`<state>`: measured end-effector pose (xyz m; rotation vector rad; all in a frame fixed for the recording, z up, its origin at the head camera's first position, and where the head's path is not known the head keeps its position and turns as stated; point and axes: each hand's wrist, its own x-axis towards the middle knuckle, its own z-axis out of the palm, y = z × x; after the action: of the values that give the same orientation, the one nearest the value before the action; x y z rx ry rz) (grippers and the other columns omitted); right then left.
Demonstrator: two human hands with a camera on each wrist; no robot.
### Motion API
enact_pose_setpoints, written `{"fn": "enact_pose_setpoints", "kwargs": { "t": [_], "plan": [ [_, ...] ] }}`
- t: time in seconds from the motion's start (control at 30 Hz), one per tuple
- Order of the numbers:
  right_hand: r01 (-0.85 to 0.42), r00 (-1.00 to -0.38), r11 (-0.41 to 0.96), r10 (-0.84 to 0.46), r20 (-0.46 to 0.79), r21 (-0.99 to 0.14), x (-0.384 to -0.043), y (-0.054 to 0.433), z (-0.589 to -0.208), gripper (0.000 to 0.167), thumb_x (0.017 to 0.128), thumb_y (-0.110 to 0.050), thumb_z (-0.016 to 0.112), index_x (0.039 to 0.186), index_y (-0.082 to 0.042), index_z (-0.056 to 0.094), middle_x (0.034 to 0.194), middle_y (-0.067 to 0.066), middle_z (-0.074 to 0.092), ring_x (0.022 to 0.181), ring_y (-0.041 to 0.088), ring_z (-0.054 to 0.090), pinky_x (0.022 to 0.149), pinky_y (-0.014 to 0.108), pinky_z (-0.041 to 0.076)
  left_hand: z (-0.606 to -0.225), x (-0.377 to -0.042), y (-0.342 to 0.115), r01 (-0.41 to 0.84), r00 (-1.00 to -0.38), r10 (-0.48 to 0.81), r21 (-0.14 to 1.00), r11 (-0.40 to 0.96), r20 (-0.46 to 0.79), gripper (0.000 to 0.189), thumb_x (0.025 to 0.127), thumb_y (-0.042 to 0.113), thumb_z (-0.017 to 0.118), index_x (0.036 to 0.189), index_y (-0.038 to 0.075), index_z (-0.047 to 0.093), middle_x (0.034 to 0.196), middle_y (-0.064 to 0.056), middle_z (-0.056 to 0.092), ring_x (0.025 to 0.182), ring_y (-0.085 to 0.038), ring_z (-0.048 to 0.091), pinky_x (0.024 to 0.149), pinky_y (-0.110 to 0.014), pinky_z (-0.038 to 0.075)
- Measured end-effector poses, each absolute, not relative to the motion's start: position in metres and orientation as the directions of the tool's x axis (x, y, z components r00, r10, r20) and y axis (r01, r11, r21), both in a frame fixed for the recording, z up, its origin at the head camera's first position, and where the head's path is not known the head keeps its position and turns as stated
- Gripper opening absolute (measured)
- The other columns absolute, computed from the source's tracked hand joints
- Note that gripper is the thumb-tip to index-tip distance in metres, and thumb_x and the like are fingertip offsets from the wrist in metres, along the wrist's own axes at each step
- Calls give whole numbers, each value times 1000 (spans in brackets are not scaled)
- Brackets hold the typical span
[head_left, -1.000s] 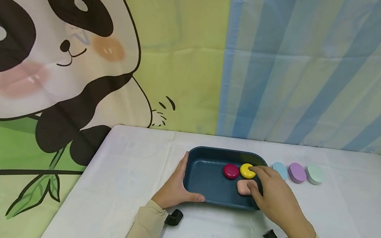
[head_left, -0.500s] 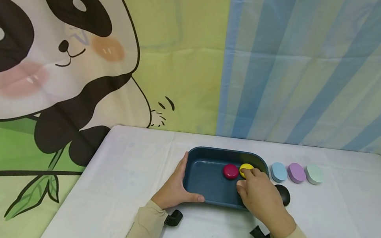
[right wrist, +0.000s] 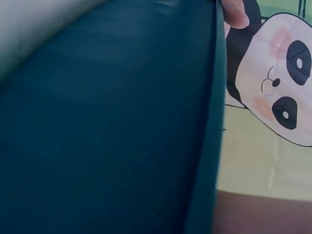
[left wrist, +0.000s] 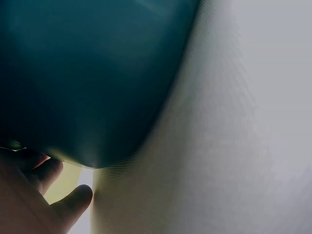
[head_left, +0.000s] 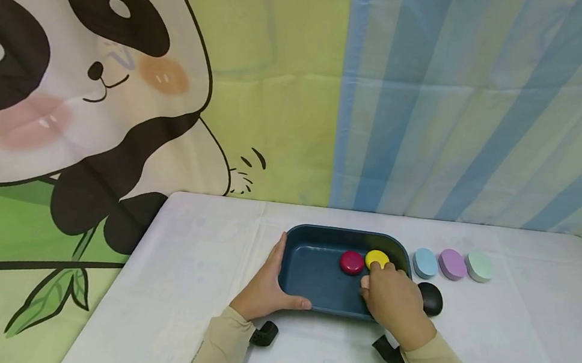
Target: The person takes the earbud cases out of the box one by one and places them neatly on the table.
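Note:
A dark blue rectangular tray (head_left: 311, 281) lies on the white table. My left hand (head_left: 267, 287) grips its left end, thumb on the front rim and fingers along the left side. Inside the tray sit a dark red round piece (head_left: 352, 263) and a yellow round piece (head_left: 376, 258), side by side. My right hand (head_left: 396, 303) reaches in at the right end, thumb and fingers curled round the spot where the pink block lay; that block is hidden beneath them. In the left wrist view, the tray's underside fills the upper left; the right wrist view is mostly tray wall.
Right of the tray stand a light blue piece (head_left: 425, 263), a purple piece (head_left: 453, 265) and a mint green piece (head_left: 479, 266) in a row. A black rounded thing (head_left: 430, 300) sits just beside the tray's right end. A printed panda curtain (head_left: 281, 83) hangs behind the table.
My right hand has moved left and curled over the pink block, covering it and uncovering the black rounded thing. My left hand and the tray stay where they were.

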<state>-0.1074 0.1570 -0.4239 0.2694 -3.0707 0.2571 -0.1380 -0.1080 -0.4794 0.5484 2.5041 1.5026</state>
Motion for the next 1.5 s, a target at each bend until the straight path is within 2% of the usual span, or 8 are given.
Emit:
{"fn": "enact_pose_setpoints", "kwargs": {
  "t": [0.33, 0.43, 0.57, 0.97, 1.13, 1.23, 1.37, 1.5],
  "plan": [
    [-194, -981, 966, -194, 15, -172, -112, 156, -424, 50, 73, -29, 91, 102, 5, 66, 85, 24, 59, 66, 35, 60, 57, 49, 57, -480, -138, -108, 219, -916, 399, 878, 427, 35, 139, 67, 46, 94, 161, 32, -8, 167, 12, -1, 153, -14, 4, 120, -51, 19],
    [-207, -978, 960, -209, 12, -189, -113, 155, -424, 43, 73, -23, 91, 102, 0, 68, 89, 24, 60, 69, 34, 58, 57, 49, 56, -480, -138, -108, 217, -916, 399, 878, 427, 33, 139, 67, 47, 94, 160, 34, -9, 167, 13, -1, 152, -14, 5, 120, -52, 19],
    [-222, -974, 954, -225, 9, -201, -113, 156, -423, 34, 73, -13, 88, 99, -3, 70, 90, 23, 60, 70, 33, 56, 58, 48, 55, -480, -138, -109, 215, -916, 399, 880, 424, 32, 139, 67, 47, 93, 161, 32, -9, 166, 13, -1, 152, -13, 5, 120, -51, 19],
    [-265, -964, 939, -256, 70, -217, -113, 161, -423, 28, 70, -12, 89, 86, -6, 67, 83, 18, 56, 69, 31, 50, 56, 42, 51, -479, -138, -108, 216, -917, 397, 880, 424, 34, 138, 68, 43, 94, 160, 35, -9, 167, 13, 0, 152, -14, 6, 120, -51, 20],
    [-290, -956, 930, -270, 114, -228, -111, 163, -422, 21, 74, -7, 83, 81, -8, 63, 82, 16, 56, 69, 30, 49, 56, 38, 47, -478, -138, -108, 224, -915, 401, 880, 419, 43, 139, 67, 46, 94, 161, 34, -8, 167, 11, -1, 153, -15, 5, 119, -53, 20],
    [-301, -951, 925, -273, 145, -231, -109, 164, -422, 21, 74, -6, 82, 86, -6, 64, 90, 17, 59, 76, 33, 53, 61, 40, 51, -478, -138, -108, 219, -915, 401, 883, 415, 39, 139, 67, 46, 94, 160, 35, -9, 167, 12, -1, 153, -14, 5, 119, -52, 19],
    [-315, -944, 917, -275, 183, -246, -107, 166, -421, 33, 74, -9, 84, 101, -1, 68, 105, 22, 62, 91, 39, 58, 74, 46, 56, -478, -138, -108, 216, -916, 400, 885, 412, 37, 139, 67, 45, 94, 160, 34, -9, 167, 12, -1, 153, -14, 5, 120, -51, 19],
    [-317, -941, 905, -265, 209, -282, -104, 169, -419, 37, 75, -8, 84, 107, 0, 69, 112, 22, 62, 99, 41, 58, 80, 49, 56, -477, -138, -108, 219, -915, 401, 885, 411, 40, 140, 67, 45, 94, 162, 26, -7, 167, 11, -1, 153, -15, 5, 119, -52, 19]
  ]
}}
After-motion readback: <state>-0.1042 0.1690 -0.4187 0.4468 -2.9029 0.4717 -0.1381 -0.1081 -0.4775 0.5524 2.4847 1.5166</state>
